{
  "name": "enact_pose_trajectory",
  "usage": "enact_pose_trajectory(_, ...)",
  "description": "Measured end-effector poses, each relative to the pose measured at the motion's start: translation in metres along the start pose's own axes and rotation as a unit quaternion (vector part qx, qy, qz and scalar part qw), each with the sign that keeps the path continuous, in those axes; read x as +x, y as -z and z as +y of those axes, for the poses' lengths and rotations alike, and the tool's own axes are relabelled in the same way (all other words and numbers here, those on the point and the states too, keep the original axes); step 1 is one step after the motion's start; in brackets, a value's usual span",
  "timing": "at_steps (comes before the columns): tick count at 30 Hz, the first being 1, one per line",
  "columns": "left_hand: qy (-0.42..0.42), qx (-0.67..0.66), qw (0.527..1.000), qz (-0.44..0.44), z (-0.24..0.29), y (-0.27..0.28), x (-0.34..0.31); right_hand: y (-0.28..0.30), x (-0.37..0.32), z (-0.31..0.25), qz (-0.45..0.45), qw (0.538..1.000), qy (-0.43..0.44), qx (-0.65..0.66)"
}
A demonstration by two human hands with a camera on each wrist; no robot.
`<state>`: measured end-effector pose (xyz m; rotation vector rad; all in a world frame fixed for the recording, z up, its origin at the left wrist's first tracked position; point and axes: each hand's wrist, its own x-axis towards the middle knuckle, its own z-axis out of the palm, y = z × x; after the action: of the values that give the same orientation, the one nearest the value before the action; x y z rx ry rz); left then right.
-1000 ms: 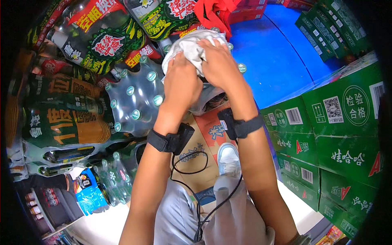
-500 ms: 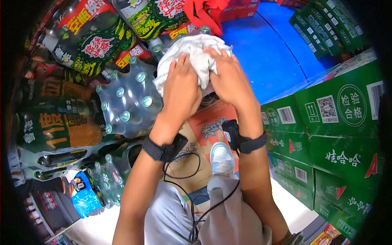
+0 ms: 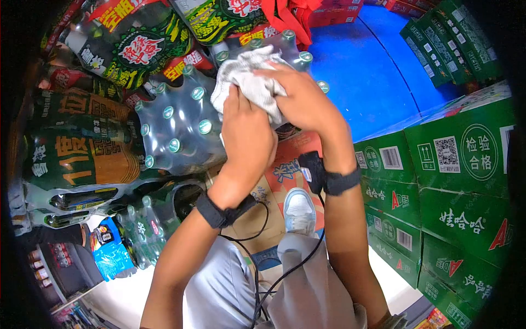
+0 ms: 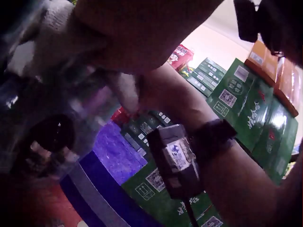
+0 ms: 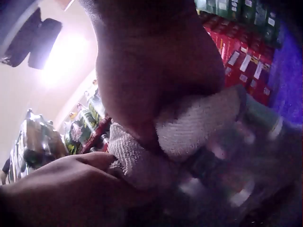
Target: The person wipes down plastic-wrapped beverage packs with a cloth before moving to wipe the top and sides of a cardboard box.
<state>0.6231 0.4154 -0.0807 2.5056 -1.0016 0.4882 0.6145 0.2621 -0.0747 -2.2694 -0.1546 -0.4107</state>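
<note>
A white ribbed cloth (image 3: 233, 74), bunched up, lies over the top of a shrink-wrapped pack of bottles (image 3: 305, 57) with green caps. My left hand (image 3: 249, 134) grips the near edge of the cloth, and the right wrist view shows its fingers pinching the fabric (image 5: 128, 153). From the right, my right hand (image 3: 309, 104) presses into the cloth with bent fingers, and folds of fabric bulge around them. The fingertips of the right hand are hidden in the cloth. In the left wrist view, the dark left hand (image 4: 128, 33) covers much of the cloth.
Another wrapped bottle pack (image 3: 183, 123) stands left of the cloth, with large labelled beer packs (image 3: 82, 151) beyond. Green cartons (image 3: 457, 159) are stacked at the right, beside a blue surface (image 3: 367, 82). Flattened cardboard (image 3: 285, 175) lies under the shoe (image 3: 299, 211). A black cable (image 3: 296, 266) hangs between the arms.
Both hands have shifted the cloth over the pack, bunching it smaller and uncovering more bottle caps at the far side. The left hand has turned and moved slightly nearer the body.
</note>
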Motion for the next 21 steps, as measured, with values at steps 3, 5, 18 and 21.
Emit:
enact_pose_trajectory(3, -0.074, -0.113, 0.991, -0.006, -0.003, 0.0, 0.0, 0.011, -0.035, -0.016, 0.031, 0.996, -0.04, -0.078)
enact_pose_trajectory(5, -0.106, -0.14, 0.984, -0.041, -0.011, -0.002, 0.011, 0.006, -0.043, -0.018, 0.08, 0.981, -0.074, -0.159)
enact_pose_trajectory(18, 0.015, 0.094, 0.995, -0.034, -0.014, -0.011, 0.032, -0.022, 0.031, 0.016, 0.077, 0.997, -0.018, -0.013)
enact_pose_trajectory(21, -0.011, 0.1, 0.994, -0.029, 0.003, -0.003, 0.014, -0.007, 0.004, 0.003, 0.052, 0.997, -0.018, 0.05)
